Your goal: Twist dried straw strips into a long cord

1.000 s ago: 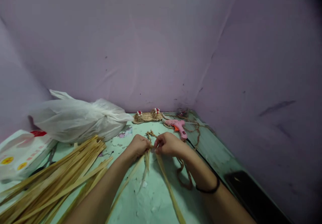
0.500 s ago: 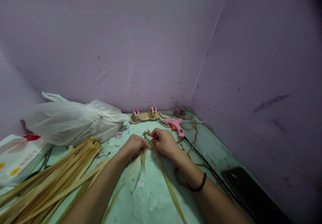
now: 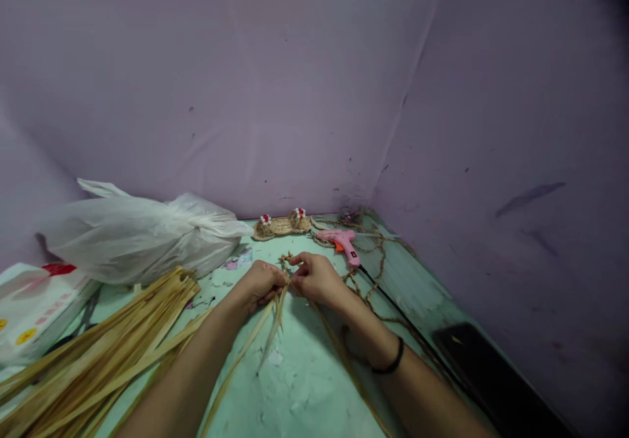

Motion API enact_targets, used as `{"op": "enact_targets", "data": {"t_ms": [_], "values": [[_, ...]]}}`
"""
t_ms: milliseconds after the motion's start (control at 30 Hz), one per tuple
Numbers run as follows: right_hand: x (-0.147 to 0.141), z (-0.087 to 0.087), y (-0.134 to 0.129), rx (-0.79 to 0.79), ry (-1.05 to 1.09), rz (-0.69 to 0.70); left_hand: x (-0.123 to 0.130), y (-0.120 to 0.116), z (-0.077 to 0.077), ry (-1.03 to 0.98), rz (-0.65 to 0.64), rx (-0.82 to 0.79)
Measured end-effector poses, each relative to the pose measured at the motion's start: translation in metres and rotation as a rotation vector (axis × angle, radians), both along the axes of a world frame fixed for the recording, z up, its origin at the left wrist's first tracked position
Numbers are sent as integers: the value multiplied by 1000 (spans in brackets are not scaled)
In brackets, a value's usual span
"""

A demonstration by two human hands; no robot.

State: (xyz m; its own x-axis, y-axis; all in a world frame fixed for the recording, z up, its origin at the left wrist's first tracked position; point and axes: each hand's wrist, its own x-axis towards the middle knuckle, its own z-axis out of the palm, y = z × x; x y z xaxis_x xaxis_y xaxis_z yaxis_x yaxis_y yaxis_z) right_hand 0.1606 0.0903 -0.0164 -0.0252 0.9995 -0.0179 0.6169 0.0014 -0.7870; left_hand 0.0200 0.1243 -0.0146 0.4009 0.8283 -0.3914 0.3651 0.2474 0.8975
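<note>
A thin braid (image 3: pixel 284 259) of dried, straw-coloured leaf strips lies between my hands, its twisted end pointing away from me. My left hand (image 3: pixel 261 282) is closed, pinching the braid near its lower end. Several loose strips (image 3: pixel 280 317) hang from that pinch toward me. Right beside it, my right hand (image 3: pixel 317 277) has its thumb and fingers bent together at the braid, the index finger stretched a little forward. One long strip (image 3: pixel 339 349) runs from under this hand toward the near edge. The exact grip of the right fingertips is partly hidden.
Left lies a bundle of dried leaf strips (image 3: pixel 118 339), with a white plastic bag (image 3: pixel 147 235) and a white box (image 3: pixel 44 307) behind. Small woven slippers (image 3: pixel 282 227) stand by the wall. A pink glue gun (image 3: pixel 344 242), braided cord (image 3: pixel 382 261) and black phone (image 3: pixel 491 379) are right.
My right index finger has lifted and stretched out over the braid. The long strip under my right hand has swung to the right. My left hand keeps its pinch.
</note>
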Motion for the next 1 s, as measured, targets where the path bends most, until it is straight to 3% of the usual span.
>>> {"op": "enact_targets", "data": {"t_ms": [100, 233, 333, 467, 567, 833, 1000], "values": [[3, -2, 4, -147, 275, -35, 0, -1, 1, 2, 1, 11], [2, 10, 0, -328, 583, -155, 1, -3, 5, 24, 18, -4], [0, 19, -5, -430, 686, -209, 2, -4, 6, 22, 19, -9], [-3, 16, -6, -442, 734, -258, 1, -2, 3, 3, 17, -4], [-5, 9, -5, -428, 715, -278, 0, 0, 1, -15, 3, 7], [-7, 0, -1, -371, 381, -278, -1, 0, 3, -66, 7, -26], [-9, -5, 2, -354, 323, -218, -2, 1, 4, -87, -4, -42]]}}
